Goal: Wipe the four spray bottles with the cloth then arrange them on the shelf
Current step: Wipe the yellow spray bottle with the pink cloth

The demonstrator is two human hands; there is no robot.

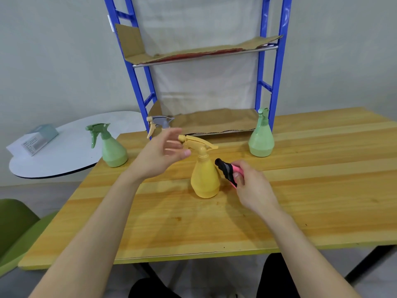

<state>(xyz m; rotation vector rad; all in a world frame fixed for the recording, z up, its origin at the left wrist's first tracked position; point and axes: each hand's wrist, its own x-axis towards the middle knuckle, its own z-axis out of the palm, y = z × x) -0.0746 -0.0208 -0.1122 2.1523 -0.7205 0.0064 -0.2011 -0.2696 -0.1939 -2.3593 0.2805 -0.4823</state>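
A yellow spray bottle stands upright in the middle of the wooden table. My left hand hovers open just left of its nozzle, not touching it. My right hand is shut on a bunched black and pink cloth right beside the bottle's body. A green spray bottle stands at the table's left edge, another green spray bottle at the back right. A grey-headed spray bottle is mostly hidden behind my left hand. The blue shelf rises behind the table.
Cardboard sheets line the shelf's levels. A white round table at the left carries a grey box. A green chair sits at the lower left. My legs show under the table's front edge.
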